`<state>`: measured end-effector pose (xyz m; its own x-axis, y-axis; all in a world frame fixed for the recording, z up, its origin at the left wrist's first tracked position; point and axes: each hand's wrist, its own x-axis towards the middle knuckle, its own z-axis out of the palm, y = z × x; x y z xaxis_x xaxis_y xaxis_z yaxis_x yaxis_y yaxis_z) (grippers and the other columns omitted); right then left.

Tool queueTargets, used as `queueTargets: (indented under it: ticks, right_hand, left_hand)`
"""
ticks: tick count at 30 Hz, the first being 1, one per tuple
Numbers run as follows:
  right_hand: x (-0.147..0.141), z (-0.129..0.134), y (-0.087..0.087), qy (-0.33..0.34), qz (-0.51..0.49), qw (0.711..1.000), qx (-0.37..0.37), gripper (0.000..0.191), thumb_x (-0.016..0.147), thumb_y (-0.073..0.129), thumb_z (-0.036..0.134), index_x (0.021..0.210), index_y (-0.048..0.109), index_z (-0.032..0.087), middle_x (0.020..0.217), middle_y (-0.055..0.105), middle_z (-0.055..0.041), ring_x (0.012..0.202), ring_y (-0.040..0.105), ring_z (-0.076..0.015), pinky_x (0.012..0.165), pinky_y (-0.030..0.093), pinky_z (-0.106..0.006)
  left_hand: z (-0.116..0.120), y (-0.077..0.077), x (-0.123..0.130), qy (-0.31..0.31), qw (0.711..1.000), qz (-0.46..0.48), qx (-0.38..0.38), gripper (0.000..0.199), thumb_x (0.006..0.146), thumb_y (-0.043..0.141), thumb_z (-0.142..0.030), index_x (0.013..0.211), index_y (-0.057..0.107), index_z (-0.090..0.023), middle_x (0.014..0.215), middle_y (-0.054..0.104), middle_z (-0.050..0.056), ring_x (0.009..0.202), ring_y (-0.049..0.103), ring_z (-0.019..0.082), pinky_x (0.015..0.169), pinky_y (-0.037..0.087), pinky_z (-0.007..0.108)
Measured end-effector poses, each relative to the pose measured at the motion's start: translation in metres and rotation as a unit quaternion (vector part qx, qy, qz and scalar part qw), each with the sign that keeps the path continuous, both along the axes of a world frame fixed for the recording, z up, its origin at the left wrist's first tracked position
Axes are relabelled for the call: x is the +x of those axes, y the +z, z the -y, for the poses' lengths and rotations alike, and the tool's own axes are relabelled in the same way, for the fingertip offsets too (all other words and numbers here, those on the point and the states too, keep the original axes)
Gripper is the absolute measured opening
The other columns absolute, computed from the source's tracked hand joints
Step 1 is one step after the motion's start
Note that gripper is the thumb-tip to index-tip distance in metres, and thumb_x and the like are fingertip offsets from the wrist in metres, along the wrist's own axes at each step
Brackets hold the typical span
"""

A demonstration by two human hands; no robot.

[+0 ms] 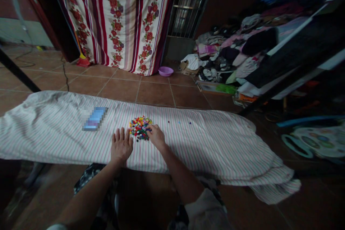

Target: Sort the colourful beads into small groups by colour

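Observation:
A heap of small multicoloured pieces, like beads or tiny blocks (pixel 140 125), lies on the striped cloth (pixel 207 151). My left hand (pixel 121 146) rests flat on the cloth just left of the heap, fingers stretched out, holding nothing. At the heap's right edge is my right hand (pixel 156 136), thumb and fingers pinched together among the pieces; whatever is between the fingertips is too small to make out. To the right, three single pieces lie spaced in a row: a dark red piece (pixel 169 122), a light blue piece (pixel 179 122) and a dark blue piece (pixel 190 123).
A phone-like device (pixel 95 118), its screen blurred, lies left of the heap. Beyond the cloth are a tiled floor (pixel 151 91), a purple basin (pixel 165 71), a floral curtain (pixel 129 21) and a red broom (pixel 83 60). Piled clothes (pixel 229 50) fill the right back.

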<state>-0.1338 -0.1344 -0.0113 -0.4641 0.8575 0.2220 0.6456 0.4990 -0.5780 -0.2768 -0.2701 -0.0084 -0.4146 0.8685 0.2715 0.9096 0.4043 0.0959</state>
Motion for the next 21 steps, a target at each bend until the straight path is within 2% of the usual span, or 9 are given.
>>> queueTargets:
  ticks: [6, 13, 17, 21]
  right_hand:
    - [0.001, 0.003, 0.000, -0.021, -0.018, 1.000, -0.008, 0.016, 0.079, 0.060, 0.022, 0.092, 0.067, 0.028, 0.092, 0.061, -0.0004, 0.079, 0.058, -0.0147, 0.068, 0.044, -0.025]
    - [0.006, -0.006, -0.007, 0.034, -0.148, 0.987, -0.045, 0.016, 0.076, 0.058, 0.020, 0.090, 0.066, 0.023, 0.093, 0.063, -0.0009, 0.071, 0.059, -0.0123, 0.073, 0.050, -0.027]
    - [0.009, -0.008, -0.014, 0.017, -0.205, 0.976, -0.070, 0.016, 0.077, 0.056, 0.025, 0.090, 0.064, 0.022, 0.099, 0.065, -0.0019, 0.070, 0.061, -0.0124, 0.072, 0.051, -0.028]
    - [0.012, -0.005, -0.018, -0.004, -0.218, 0.970, -0.109, 0.017, 0.078, 0.054, 0.029, 0.092, 0.062, 0.023, 0.086, 0.069, 0.0012, 0.072, 0.065, -0.0143, 0.070, 0.052, -0.027]
  left_hand:
    - [0.000, -0.002, -0.001, 0.001, 1.000, -0.008, 0.008, 0.054, 0.092, 0.033, -0.039, 0.139, 0.045, -0.016, 0.146, 0.041, 0.018, 0.139, 0.030, 0.035, 0.112, 0.025, 0.053]
    - [0.001, 0.002, 0.000, 0.002, 1.000, -0.021, -0.001, 0.054, 0.091, 0.034, -0.039, 0.139, 0.044, -0.016, 0.146, 0.042, 0.017, 0.138, 0.033, 0.035, 0.110, 0.027, 0.052]
    - [0.001, 0.003, 0.000, 0.004, 1.000, -0.026, -0.008, 0.054, 0.092, 0.033, -0.040, 0.139, 0.044, -0.017, 0.146, 0.042, 0.017, 0.138, 0.033, 0.034, 0.111, 0.027, 0.051]
    - [0.001, 0.003, 0.000, 0.006, 1.000, -0.026, -0.009, 0.054, 0.092, 0.032, -0.040, 0.139, 0.044, -0.017, 0.146, 0.042, 0.016, 0.138, 0.033, 0.033, 0.111, 0.026, 0.051]
